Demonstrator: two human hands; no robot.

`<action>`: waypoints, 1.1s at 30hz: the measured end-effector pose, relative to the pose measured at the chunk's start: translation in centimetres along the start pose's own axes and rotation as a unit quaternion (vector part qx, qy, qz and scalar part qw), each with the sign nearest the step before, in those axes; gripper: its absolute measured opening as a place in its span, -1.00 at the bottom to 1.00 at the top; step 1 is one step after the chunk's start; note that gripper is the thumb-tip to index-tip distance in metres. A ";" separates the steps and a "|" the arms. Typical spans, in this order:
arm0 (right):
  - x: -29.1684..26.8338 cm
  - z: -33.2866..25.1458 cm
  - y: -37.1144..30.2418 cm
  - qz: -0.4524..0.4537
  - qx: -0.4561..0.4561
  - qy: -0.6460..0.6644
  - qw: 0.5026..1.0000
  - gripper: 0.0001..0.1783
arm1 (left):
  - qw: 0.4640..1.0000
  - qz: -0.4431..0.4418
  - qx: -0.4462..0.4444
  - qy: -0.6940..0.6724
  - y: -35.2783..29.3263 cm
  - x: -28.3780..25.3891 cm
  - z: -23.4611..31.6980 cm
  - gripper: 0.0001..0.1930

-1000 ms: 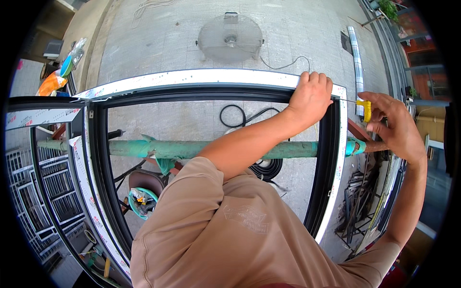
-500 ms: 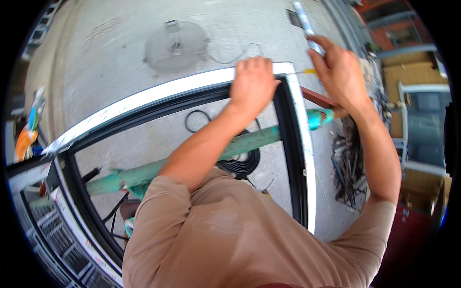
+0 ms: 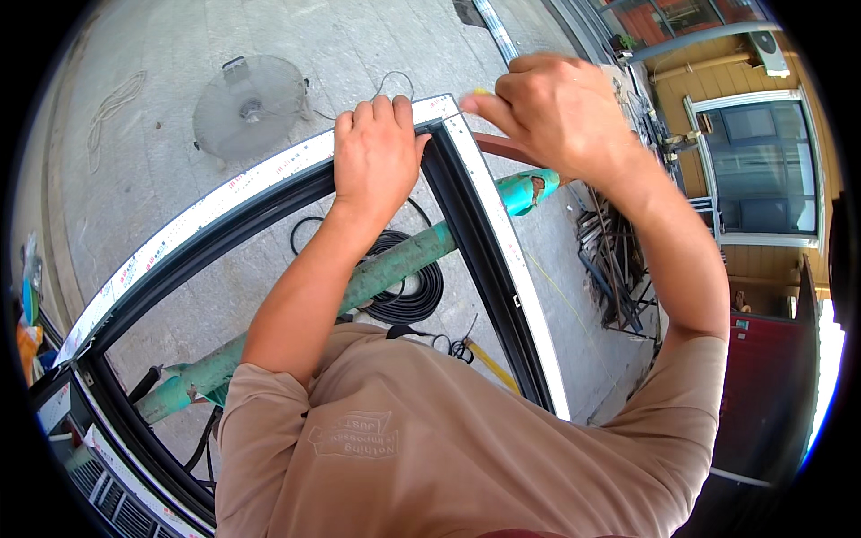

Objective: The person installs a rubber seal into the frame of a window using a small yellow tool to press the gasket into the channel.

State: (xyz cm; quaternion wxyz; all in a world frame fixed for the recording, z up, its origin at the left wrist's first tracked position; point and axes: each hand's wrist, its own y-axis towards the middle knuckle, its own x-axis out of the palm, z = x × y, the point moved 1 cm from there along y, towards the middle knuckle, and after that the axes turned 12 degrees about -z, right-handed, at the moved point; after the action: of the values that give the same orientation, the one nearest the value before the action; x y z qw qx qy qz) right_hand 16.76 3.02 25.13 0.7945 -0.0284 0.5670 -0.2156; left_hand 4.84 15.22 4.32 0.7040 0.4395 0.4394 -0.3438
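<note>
A large black window frame (image 3: 484,233), its outer edges covered in white printed protective film, lies before me. My left hand (image 3: 377,148) grips the far bar near its right corner, fingers over the film and thumb on the inner side. Beyond that corner, my right hand (image 3: 565,112) is closed, with the thumb pointing toward the corner. What it holds, if anything, is hidden. A small yellow thing (image 3: 482,91) shows beside the thumb, mostly covered. Under the frame runs a worn green pole (image 3: 404,260).
A coiled black hose (image 3: 417,291) lies on the paving below the opening. A round grey fan-like guard (image 3: 249,108) lies beyond the frame. Scrap metal strips (image 3: 610,260) are heaped at the right, near a building window (image 3: 762,170). A silvery bar (image 3: 496,31) lies far off.
The view has swung, so the frame and floor things sit further left. My right hand has come closer to the frame's corner, its fingers more curled. My left hand keeps its grip.
</note>
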 end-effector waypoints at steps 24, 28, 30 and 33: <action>3.0 9.9 0.6 -0.009 -0.071 -0.001 0.997 -0.47 | 0.999 0.002 -0.030 -0.029 2.7 5.1 2.6 -0.68; 5.0 14.0 3.5 0.020 -0.073 0.139 0.987 -0.51 | 0.999 0.011 -0.031 0.003 3.5 5.3 3.2 -0.62; 4.9 15.1 3.7 0.031 -0.085 0.052 0.995 -0.48 | 0.999 0.023 -0.032 0.017 3.5 5.1 3.3 -0.59; 3.2 15.4 2.5 -0.046 -0.069 0.126 0.988 -0.47 | 0.999 0.017 -0.030 0.026 3.5 4.6 3.3 -0.55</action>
State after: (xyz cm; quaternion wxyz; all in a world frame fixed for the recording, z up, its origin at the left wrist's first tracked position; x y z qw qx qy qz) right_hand 32.41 0.98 27.05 0.7019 -0.0819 0.6746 -0.2136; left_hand 10.73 13.04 1.93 0.7112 0.4337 0.4601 -0.3072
